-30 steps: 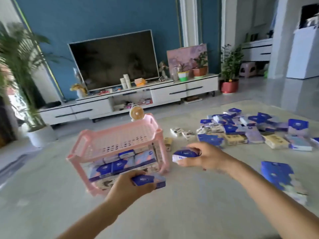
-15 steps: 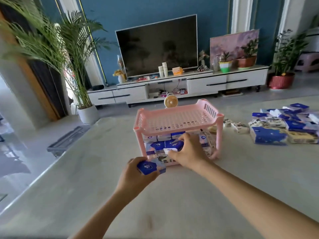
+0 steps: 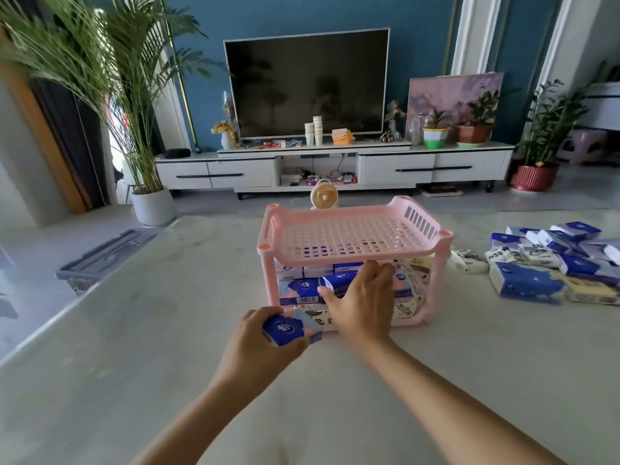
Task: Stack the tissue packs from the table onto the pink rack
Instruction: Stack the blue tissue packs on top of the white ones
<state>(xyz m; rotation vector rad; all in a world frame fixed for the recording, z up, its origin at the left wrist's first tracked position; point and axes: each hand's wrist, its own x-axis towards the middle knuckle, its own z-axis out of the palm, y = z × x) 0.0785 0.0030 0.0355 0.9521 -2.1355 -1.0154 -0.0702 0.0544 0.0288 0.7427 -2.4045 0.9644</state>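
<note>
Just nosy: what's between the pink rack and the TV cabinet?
A small round fan sits just behind the pink rack, before the TV cabinet; the head view shows it.

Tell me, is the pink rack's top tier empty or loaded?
Empty: the top tier shows only bare lattice. The stacked tissue packs sit on the tier beneath, where the right hand grips one.

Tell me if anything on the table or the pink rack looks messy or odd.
Nothing looks damaged or spilled. The loose tissue packs lie in a jumbled heap on the right of the table, and the pink rack has a bare top shelf over a crammed lower one.
</note>
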